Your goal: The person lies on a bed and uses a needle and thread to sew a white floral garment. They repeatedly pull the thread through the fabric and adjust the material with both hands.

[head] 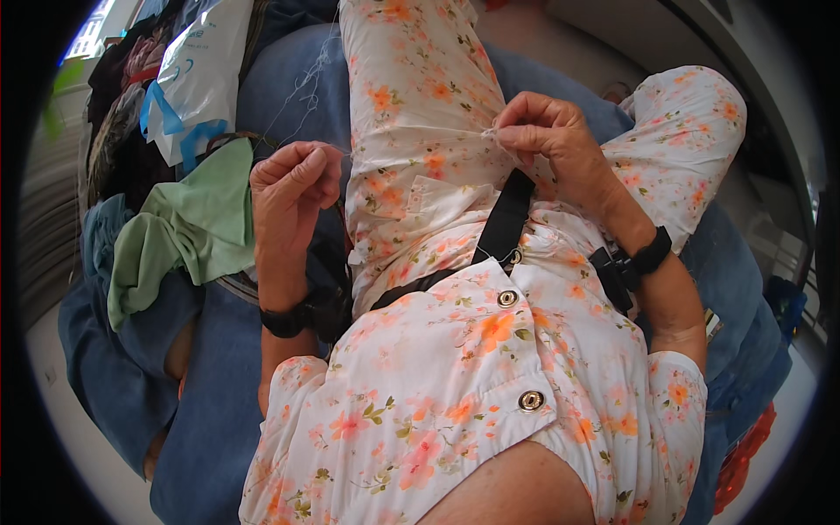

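My right hand (548,134) pinches a small white tangle of thread (488,134) between thumb and fingertips, above the floral trousers (433,79). My left hand (296,177) is at the left, fingers curled and thumb pressed against them. Fine pale thread (420,136) stretches from the right hand's tangle toward the left hand, which appears to grip its far end; the end itself is hidden in the fingers. Loose wisps of thread (314,88) trail over the blue fabric beyond the left hand. A light green cloth (190,216) lies just beside my left wrist.
I sit on a blue fabric-covered seat (289,79). A white plastic bag (203,72) with blue ribbon-like strips rests at upper left, next to dark and patterned textiles (128,98). Black straps (505,213) cross my lap. Something shiny and red (745,459) shows at lower right.
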Demonstrator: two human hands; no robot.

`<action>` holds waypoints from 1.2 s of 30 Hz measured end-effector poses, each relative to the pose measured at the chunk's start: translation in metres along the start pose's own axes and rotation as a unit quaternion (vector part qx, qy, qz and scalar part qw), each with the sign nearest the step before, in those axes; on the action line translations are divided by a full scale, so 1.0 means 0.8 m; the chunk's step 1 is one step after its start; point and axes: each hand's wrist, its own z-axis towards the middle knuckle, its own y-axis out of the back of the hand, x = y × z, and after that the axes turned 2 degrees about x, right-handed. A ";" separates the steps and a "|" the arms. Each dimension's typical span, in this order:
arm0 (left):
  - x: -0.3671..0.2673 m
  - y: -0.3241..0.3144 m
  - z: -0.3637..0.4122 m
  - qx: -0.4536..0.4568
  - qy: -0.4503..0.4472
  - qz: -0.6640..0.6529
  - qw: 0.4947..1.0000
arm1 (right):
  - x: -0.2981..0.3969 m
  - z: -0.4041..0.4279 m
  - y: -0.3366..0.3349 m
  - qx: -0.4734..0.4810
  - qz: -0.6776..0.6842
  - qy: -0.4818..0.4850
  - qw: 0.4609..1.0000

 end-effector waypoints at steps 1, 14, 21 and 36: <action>0.000 0.002 -0.001 0.002 0.000 0.001 1.000 | 0.000 0.001 0.003 -0.006 0.024 0.000 1.000; 0.003 0.008 -0.006 -0.006 0.014 -0.007 1.000 | -0.022 0.015 0.028 -0.015 0.231 0.032 0.972; 0.006 0.011 -0.008 -0.010 0.024 0.006 1.000 | -0.020 0.015 0.031 0.016 0.293 0.067 0.954; 0.015 0.037 -0.010 0.059 0.053 -0.087 0.993 | -0.013 0.013 0.027 0.020 0.305 0.040 0.951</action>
